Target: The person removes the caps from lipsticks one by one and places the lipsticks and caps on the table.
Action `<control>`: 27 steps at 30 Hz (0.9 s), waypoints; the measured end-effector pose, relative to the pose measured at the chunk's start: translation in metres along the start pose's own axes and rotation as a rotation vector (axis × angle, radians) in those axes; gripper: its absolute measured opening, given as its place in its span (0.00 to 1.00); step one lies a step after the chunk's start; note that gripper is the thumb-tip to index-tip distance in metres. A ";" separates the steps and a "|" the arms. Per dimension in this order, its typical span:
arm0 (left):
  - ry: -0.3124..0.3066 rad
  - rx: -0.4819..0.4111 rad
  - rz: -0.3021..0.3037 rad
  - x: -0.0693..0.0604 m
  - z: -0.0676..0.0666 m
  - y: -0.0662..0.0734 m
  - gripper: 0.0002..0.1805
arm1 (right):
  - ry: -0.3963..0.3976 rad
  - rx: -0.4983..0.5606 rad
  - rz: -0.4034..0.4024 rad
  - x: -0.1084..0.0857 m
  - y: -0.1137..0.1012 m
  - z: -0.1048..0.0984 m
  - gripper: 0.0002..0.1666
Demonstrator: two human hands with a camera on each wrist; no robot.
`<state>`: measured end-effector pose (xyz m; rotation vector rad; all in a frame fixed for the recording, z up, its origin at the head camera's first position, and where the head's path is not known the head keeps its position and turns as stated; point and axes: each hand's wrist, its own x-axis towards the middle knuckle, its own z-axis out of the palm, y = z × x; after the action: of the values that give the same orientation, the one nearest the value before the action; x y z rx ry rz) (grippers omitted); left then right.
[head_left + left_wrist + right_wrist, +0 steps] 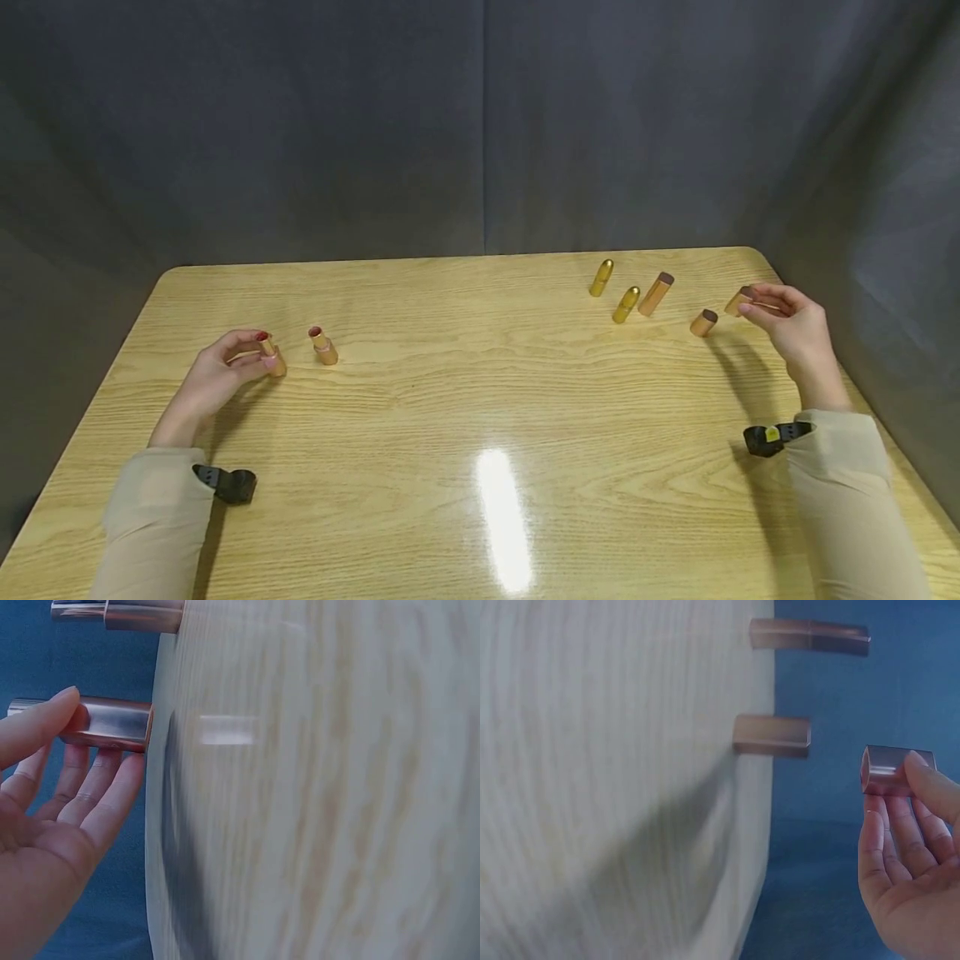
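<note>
At the left of the table, my left hand [217,373] pinches an uncapped lipstick [276,363] between thumb and fingers. This lipstick stands upright with its red tip showing, and in the left wrist view its rose-gold base [120,724] meets the tabletop. A second uncapped lipstick [324,346] stands just to its right. Over at the far right, my right hand [799,329] pinches a rose-gold lipstick cap [738,302]. The right wrist view shows this cap [885,769] held above the table, its hollow end facing the tabletop. Another cap [703,323] stands on the table beside it.
A closed rose-gold lipstick [656,294] stands left of the caps. Two gold bullet-shaped tubes, a rear one [601,278] and a nearer one [626,305], stand beside it. The wooden table [420,467] backs onto a dark grey curtain [300,133].
</note>
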<state>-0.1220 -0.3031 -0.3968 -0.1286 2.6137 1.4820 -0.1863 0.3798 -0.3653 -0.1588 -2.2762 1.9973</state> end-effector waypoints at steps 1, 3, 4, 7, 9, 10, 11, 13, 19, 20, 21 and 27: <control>0.001 -0.003 -0.001 0.000 -0.001 -0.001 0.30 | 0.002 0.001 0.010 0.000 0.002 -0.002 0.13; 0.000 -0.017 0.000 0.000 -0.001 -0.002 0.30 | 0.004 -0.001 0.032 0.002 0.005 -0.005 0.13; 0.001 -0.021 0.000 0.000 -0.001 -0.003 0.29 | 0.005 -0.003 0.044 0.002 0.007 -0.007 0.13; -0.008 -0.022 0.004 0.001 -0.001 -0.005 0.29 | 0.002 -0.003 0.079 0.004 0.012 -0.012 0.13; -0.013 -0.013 0.002 0.002 -0.001 -0.006 0.30 | -0.002 0.002 0.093 0.006 0.017 -0.016 0.14; -0.015 -0.002 -0.001 0.002 0.000 -0.005 0.31 | -0.004 0.002 0.097 0.008 0.020 -0.019 0.13; -0.018 0.007 -0.006 0.003 0.000 -0.005 0.31 | -0.008 0.001 0.099 0.010 0.024 -0.022 0.13; -0.019 0.026 -0.021 0.003 0.000 -0.005 0.32 | -0.010 -0.029 0.104 0.017 0.035 -0.030 0.13; -0.025 0.033 -0.039 0.003 0.000 -0.002 0.33 | -0.036 -0.094 0.117 0.038 0.069 -0.053 0.19; -0.027 0.032 -0.040 0.003 -0.001 -0.002 0.33 | -0.044 -0.089 0.121 0.039 0.070 -0.053 0.20; -0.028 0.034 -0.040 0.003 -0.001 -0.002 0.33 | -0.046 -0.079 0.130 0.037 0.069 -0.053 0.19; -0.041 0.031 -0.051 0.004 -0.001 -0.005 0.33 | -0.038 -0.094 0.175 0.019 0.048 -0.040 0.14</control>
<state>-0.1252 -0.3064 -0.4008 -0.1595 2.5800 1.4119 -0.1984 0.4283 -0.4070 -0.3426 -2.4592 1.9881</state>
